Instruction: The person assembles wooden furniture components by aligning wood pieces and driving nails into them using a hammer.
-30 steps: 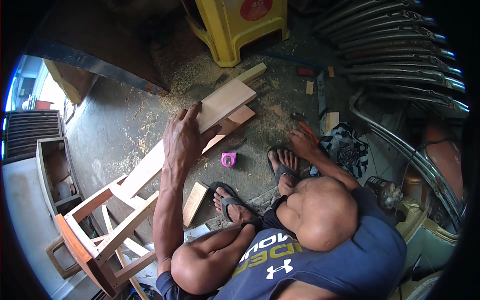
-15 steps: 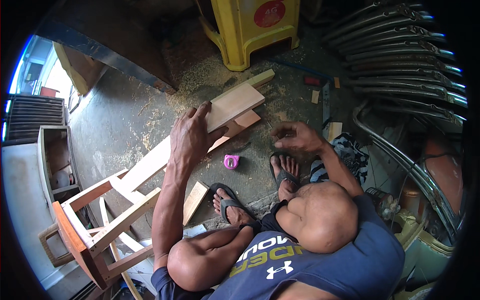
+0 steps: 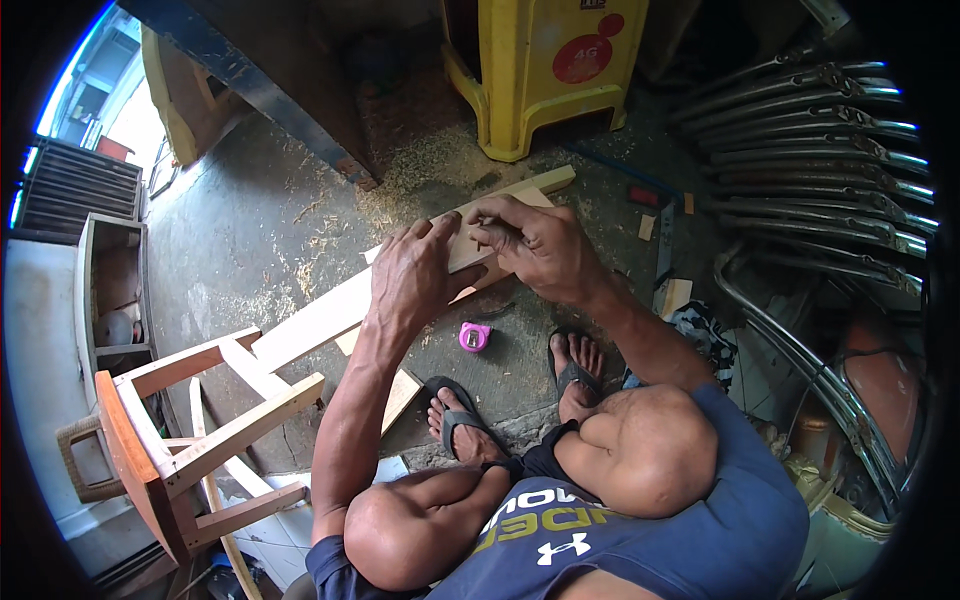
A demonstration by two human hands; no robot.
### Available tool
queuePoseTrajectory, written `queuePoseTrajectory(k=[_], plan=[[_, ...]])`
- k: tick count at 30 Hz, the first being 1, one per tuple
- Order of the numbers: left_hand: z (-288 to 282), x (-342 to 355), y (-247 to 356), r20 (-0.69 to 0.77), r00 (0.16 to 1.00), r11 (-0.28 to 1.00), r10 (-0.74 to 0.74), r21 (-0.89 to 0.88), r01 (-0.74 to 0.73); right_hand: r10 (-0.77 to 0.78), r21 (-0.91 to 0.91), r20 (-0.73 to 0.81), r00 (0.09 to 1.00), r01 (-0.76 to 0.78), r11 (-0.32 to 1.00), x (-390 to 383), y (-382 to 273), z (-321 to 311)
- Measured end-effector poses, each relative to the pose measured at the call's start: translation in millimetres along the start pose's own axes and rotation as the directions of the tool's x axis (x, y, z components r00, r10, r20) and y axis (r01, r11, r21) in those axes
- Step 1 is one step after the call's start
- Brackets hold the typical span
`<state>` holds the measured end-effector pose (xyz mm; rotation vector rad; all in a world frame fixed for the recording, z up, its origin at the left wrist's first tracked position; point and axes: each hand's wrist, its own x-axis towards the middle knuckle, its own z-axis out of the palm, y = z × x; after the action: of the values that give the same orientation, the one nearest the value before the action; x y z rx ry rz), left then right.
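Long flat pale wooden board (image 3: 320,322) above grey concrete floor (image 3: 220,240), well in from its broken near edge.
Left hand (image 3: 412,262): fingers wrapped over board. Right hand (image 3: 545,245): fingers curled at board's upper face; can't tell if gripping anything. Risk: board could twist or slide if left grip eases; fingers nearly meet, so a slip could catch them.

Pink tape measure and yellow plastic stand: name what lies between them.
In the head view, pale wooden boards slant between the pink tape measure and the yellow plastic stand, with the right hand over them; wood shavings lie nearer the stand.
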<state>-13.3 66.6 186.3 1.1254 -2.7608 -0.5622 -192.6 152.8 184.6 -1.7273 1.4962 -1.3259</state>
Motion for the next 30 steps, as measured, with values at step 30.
queuePoseTrajectory(k=[30], plan=[[58, -71, 37, 0.11, 0.991, 0.997, 0.074, -0.04, -0.07, -0.195, -0.191, 0.162, 0.967, 0.225, 0.955, -106, 11, -17]])
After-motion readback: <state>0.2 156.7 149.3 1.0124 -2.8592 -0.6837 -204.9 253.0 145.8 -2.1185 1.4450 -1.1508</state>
